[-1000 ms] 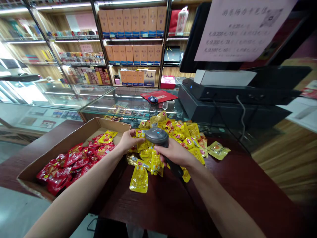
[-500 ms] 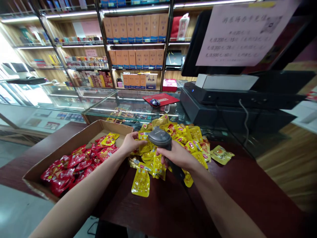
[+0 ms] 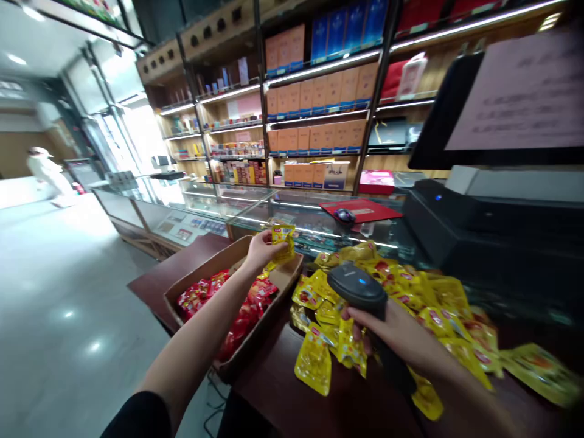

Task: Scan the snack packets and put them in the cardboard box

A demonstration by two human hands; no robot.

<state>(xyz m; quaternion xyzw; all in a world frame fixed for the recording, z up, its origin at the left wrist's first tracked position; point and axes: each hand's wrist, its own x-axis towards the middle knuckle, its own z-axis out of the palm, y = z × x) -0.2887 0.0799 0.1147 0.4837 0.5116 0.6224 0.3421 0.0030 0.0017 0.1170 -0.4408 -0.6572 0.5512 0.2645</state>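
Leftward from the heap to the far end of the cardboard box [image 3: 286, 277], the left hand [image 3: 262, 250] has carried a yellow packet [image 3: 283, 234], while the wearer's view has swung left as well. From where I stand, that hand is nearly closed, thumb and fingers pinching the packet by its left edge, with the printed side turned toward the wearer. The packet juts out to the right of the fingertips, its long axis looking roughly upright. What matters most in the layout is that the box seems to lie straight under this hand, though how high the packet hangs above the cardboard I can't tell. Red packets [image 3: 241, 325] crowd the box on the near side of the left hand, partly hidden by the forearm. Off to its right, well apart, the right hand [image 3: 387, 325] is wrapped around the handle of a dark scanner [image 3: 356, 291], whose head slants up and leftward, a blue light showing on top. Around and beyond the right hand spreads the yellow pile [image 3: 410, 298], with a single flat packet [image 3: 314, 360] lying on the tabletop [image 3: 274, 389] to its left. Of the two hands, the left is plainly nearer the box; the right is nearer the pile.
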